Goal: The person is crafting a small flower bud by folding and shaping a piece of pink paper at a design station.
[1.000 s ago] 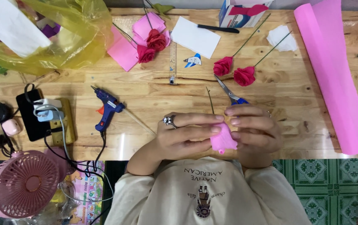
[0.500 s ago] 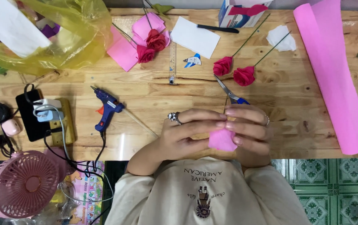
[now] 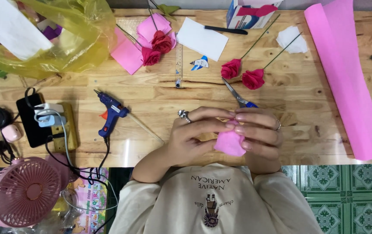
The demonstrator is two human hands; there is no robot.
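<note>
The left hand (image 3: 194,136) and right hand (image 3: 257,132) meet fingertip to fingertip over the near edge of the table (image 3: 160,93), both pinching a pink petal (image 3: 230,144) held between them just above the person's chest; the left wears a ring, and so does the right. The table is pale planked wood; green patterned floor tiles (image 3: 346,195) show at the lower right. A blue-and-white box (image 3: 249,15) stands at the far edge; a white card (image 3: 202,38) lies beside it; a yellow plastic bag (image 3: 64,39) fills the far left corner. A pink paper roll (image 3: 346,73) runs down the right side; scissors (image 3: 238,97) lie just beyond the hands, near two red roses (image 3: 242,73); a blue glue gun (image 3: 110,112) rests to the left; a pink fan (image 3: 21,190) sits below the table edge.
</note>
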